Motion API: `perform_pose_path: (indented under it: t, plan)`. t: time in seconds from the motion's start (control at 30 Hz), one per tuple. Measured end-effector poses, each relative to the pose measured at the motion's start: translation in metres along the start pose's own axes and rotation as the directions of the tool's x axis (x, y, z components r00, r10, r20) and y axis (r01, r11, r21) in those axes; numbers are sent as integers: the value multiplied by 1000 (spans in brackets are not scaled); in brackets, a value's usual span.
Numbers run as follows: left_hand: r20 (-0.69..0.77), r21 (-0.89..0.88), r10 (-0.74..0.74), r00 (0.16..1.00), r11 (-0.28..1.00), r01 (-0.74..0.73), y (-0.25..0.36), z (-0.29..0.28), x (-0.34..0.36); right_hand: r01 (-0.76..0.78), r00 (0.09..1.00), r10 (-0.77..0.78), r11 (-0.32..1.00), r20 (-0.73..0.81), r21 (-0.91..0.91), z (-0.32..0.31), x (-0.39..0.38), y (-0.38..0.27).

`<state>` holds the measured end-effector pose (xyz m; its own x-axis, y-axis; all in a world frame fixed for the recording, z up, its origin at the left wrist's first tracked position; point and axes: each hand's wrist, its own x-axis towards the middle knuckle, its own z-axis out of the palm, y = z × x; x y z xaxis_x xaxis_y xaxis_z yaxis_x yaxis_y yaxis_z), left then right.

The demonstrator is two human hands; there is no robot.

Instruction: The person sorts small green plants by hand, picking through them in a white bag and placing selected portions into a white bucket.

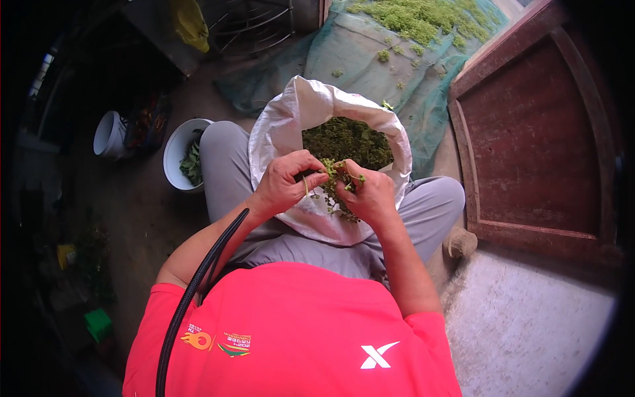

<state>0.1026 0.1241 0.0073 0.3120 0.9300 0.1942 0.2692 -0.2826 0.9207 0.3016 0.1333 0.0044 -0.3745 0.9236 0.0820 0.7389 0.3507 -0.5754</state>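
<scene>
A white woven sack (270, 132) stands open between my bent legs, its rim folded outward. Inside lies a mass of small dark-green clusters (349, 142). Over the sack's near rim, my left hand (286, 183) pinches a green sprig with small berry-like clusters (328, 169). My right hand (372, 197) is closed on stems of the same greenery, close beside the left. Bits of the sprig hang down between the two hands. The exact grip of the fingertips is partly hidden.
Ahead, a green net (370, 53) on the floor carries spread green clusters (420, 20). At left stand a white bucket with leaves (173, 159) and another white bucket (106, 135). A brown wooden door (529, 145) stands at right, near a wooden stump (460, 243).
</scene>
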Motion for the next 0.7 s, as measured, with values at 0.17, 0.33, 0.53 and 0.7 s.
perform_pose_path:
  t: [0.17,0.33,0.53,0.7]
  plan:
    - [-21,-7,25,999,1000,-26,-2,-1,-2,-16,994,21,999,-103,49,7,0,-1]
    - [-51,-56,29,998,998,-32,-2,-3,-2,-109,981,165,904,-101,413,16,-2,-2]
    - [-148,-272,-37,988,962,-4,6,2,-3,-242,925,302,-2,231,970,16,-2,-6]
    - [-103,-237,-21,994,972,-4,12,-10,-2,-251,967,93,531,239,809,0,-1,-10]
